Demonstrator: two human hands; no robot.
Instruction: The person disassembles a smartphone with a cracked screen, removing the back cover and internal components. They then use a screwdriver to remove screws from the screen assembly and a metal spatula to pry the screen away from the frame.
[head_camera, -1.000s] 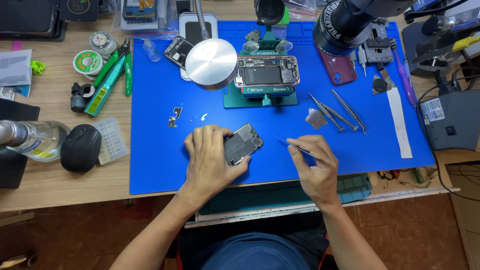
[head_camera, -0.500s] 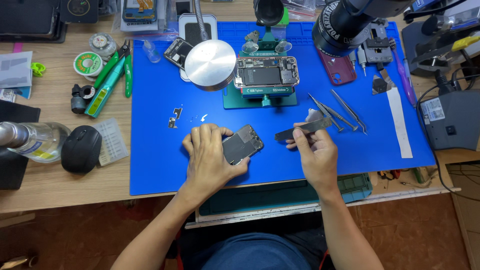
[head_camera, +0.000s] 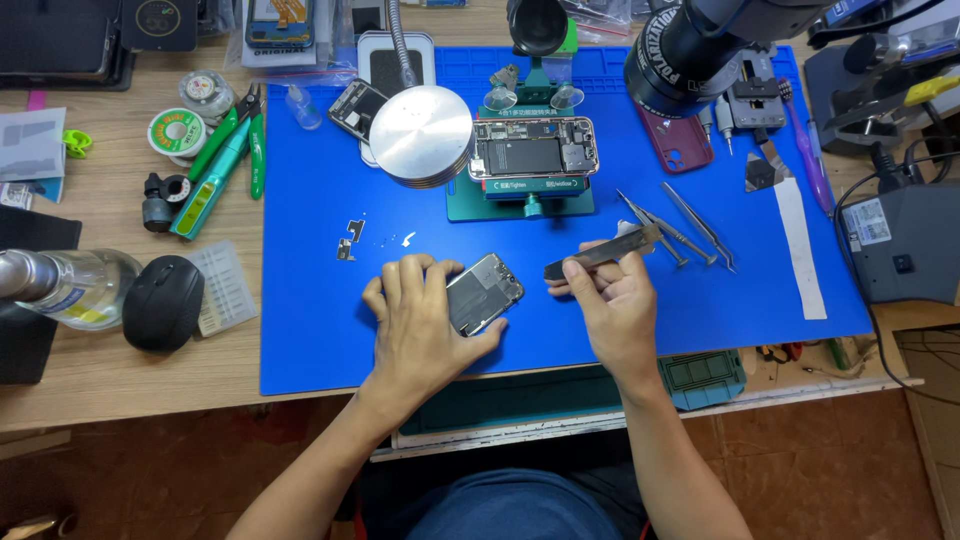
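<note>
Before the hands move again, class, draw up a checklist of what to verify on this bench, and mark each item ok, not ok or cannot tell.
1. Left hand steadies the small phone part on the blue mat: ok.
2. Right hand grips the tweezers: ok.
3. Tweezer tip touches the part: not ok, a gap shows.
4. Spare tweezers lie apart from both hands: ok.
5. Small metal bits sit apart from the left hand: ok.
6. Opened phone is clamped firm in its green holder: cannot tell.
</note>
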